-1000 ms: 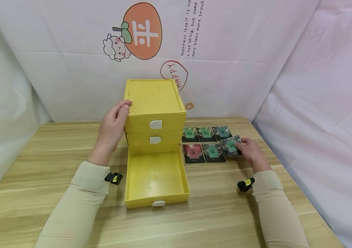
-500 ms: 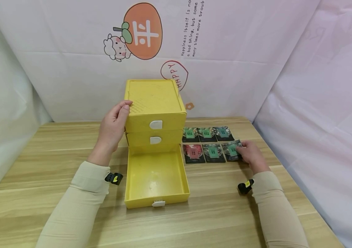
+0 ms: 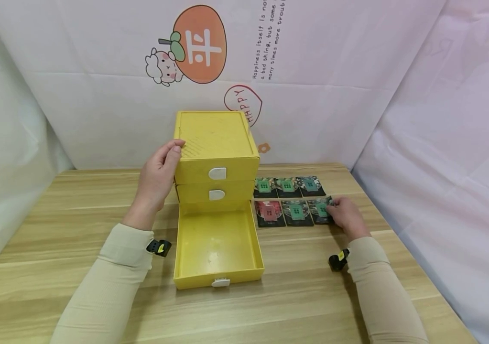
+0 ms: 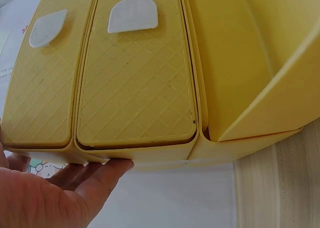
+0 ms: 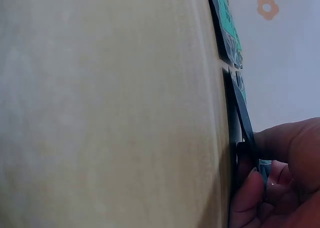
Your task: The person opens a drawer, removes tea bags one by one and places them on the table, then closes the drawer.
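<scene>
A yellow three-drawer box (image 3: 218,167) stands on the table, its bottom drawer (image 3: 218,243) pulled out with a bare inside. My left hand (image 3: 155,174) rests against the upper left of the box; in the left wrist view its fingers (image 4: 107,178) lie fairly straight along the side wall. To the right, my right hand (image 3: 348,217) pinches the right edge of a flat dark packet with a green label (image 3: 319,211). In the right wrist view that packet (image 5: 242,105) is slightly tilted, with thumb and fingertips on either face of it.
Left of the held packet lie a green-labelled packet (image 3: 297,211) and a red one (image 3: 269,212). Behind is a row of three more packets (image 3: 288,186). A printed white cloth (image 3: 313,124) hangs behind the wooden table (image 3: 296,296).
My right hand has lowered the packet and brought it into line at the right end of the front row. The left hand and the box stay put.
</scene>
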`<state>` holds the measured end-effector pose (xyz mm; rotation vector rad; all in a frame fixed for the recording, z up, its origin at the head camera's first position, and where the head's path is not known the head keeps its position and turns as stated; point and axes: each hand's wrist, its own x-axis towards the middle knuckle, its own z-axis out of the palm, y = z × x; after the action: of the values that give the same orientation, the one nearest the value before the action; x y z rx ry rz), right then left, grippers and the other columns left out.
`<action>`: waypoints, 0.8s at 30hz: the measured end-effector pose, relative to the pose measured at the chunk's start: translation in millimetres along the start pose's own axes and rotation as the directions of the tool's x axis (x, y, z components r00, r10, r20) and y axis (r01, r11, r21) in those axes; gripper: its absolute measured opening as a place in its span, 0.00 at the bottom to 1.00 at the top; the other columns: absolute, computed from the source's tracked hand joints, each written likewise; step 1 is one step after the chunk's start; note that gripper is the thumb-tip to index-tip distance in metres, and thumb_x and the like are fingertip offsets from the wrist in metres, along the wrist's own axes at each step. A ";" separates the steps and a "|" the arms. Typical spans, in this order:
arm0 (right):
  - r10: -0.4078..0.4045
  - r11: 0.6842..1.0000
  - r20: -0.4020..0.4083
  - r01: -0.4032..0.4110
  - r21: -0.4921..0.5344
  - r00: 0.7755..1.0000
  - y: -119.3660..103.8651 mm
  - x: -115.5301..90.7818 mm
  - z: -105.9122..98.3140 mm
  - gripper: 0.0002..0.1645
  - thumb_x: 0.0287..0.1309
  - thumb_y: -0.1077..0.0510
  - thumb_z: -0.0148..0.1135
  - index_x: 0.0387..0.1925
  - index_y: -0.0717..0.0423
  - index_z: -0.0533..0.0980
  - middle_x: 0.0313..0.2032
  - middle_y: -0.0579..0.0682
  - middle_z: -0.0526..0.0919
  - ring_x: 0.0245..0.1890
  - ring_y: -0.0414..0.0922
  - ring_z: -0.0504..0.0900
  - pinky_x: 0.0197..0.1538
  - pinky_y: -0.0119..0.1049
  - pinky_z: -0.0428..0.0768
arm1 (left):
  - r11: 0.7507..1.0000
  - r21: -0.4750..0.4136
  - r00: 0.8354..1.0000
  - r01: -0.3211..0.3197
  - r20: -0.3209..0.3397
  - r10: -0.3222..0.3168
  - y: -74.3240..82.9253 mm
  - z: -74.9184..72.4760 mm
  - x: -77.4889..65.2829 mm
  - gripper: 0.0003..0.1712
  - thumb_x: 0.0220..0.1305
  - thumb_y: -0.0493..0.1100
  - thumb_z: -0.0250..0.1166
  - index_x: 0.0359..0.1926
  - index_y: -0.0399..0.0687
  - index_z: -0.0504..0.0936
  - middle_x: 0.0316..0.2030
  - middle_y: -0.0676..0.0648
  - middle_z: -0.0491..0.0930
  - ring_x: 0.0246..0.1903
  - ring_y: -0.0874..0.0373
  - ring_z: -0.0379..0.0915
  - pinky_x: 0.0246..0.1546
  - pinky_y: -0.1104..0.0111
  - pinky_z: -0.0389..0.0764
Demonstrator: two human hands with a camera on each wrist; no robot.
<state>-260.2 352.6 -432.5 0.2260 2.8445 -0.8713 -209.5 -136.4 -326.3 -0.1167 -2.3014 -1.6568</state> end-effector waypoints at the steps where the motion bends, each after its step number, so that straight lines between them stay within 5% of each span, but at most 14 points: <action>1: -0.002 1.000 -0.001 0.002 -0.012 1.000 -0.5 -0.3 -0.1 0.17 0.77 0.55 0.52 0.48 0.68 0.76 0.47 0.66 0.78 0.43 0.56 0.76 0.48 0.48 0.75 | 1.000 0.000 1.000 0.000 0.000 0.000 -0.1 -0.1 0.0 0.32 0.80 0.67 0.48 0.72 0.59 0.76 0.72 0.52 0.72 0.69 0.53 0.67 0.69 0.51 0.69; 9: 0.023 0.991 -0.012 -0.024 -0.131 1.000 -3.8 -2.8 0.9 0.18 0.75 0.53 0.52 0.47 0.67 0.76 0.48 0.66 0.80 0.44 0.57 0.78 0.51 0.54 0.77 | 1.000 -0.003 1.000 0.003 0.012 -0.003 1.2 -1.5 -1.6 0.32 0.80 0.67 0.48 0.72 0.60 0.75 0.73 0.53 0.71 0.72 0.53 0.65 0.71 0.51 0.67; 21: 0.055 0.979 -0.007 -0.055 -0.195 0.998 -6.7 -8.8 -0.3 0.24 0.76 0.48 0.53 0.21 0.53 0.69 0.31 0.55 0.77 0.33 0.51 0.75 0.40 0.46 0.72 | 1.000 -0.003 1.000 -0.014 0.014 0.014 1.9 -1.7 -1.8 0.32 0.80 0.67 0.48 0.73 0.58 0.75 0.72 0.51 0.73 0.72 0.52 0.66 0.72 0.51 0.67; 24: 0.060 0.978 -0.011 -0.061 -0.201 0.998 -5.9 -10.0 -0.8 0.24 0.76 0.47 0.53 0.22 0.54 0.71 0.31 0.55 0.77 0.33 0.51 0.74 0.39 0.45 0.71 | 1.000 0.003 1.000 -0.011 0.011 0.011 0.2 -1.6 -1.6 0.32 0.80 0.67 0.47 0.73 0.58 0.75 0.73 0.51 0.72 0.72 0.52 0.65 0.72 0.51 0.67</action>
<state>-251.7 347.3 -426.8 0.2870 2.8873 -0.5662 -207.7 -137.6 -326.1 -0.1382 -2.3075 -1.6514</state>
